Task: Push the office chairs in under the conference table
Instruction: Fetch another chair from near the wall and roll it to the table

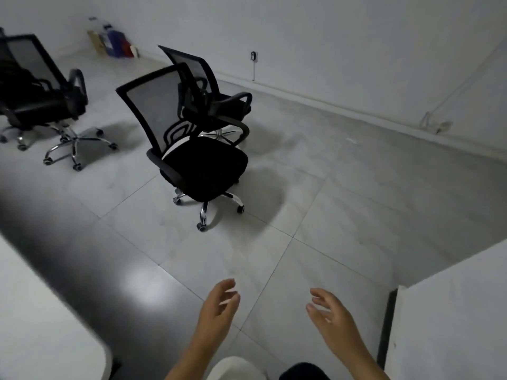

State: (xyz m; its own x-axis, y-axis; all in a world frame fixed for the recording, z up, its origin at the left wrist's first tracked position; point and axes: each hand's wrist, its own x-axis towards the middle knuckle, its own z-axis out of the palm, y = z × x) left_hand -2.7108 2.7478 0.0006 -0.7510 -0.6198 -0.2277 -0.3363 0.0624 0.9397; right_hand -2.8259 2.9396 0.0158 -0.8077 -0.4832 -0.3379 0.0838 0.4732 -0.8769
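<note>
A black mesh-backed office chair [197, 160] stands on the tiled floor ahead of me, its seat facing me. A second black chair [211, 102] stands close behind it, and a third [41, 97] is at the far left. The white conference table [41, 325] shows as a rounded corner at the lower left. My left hand [219, 305] and my right hand [329, 316] are raised low in the view, fingers spread, holding nothing, well short of the nearest chair.
A white partition or cabinet [452, 311] stands at the lower right. Bags and boxes [115, 41] lean in the far corner by the wall. A cable and power strip [439, 124] lie along the right wall. Grey tiled floor lies between me and the chairs.
</note>
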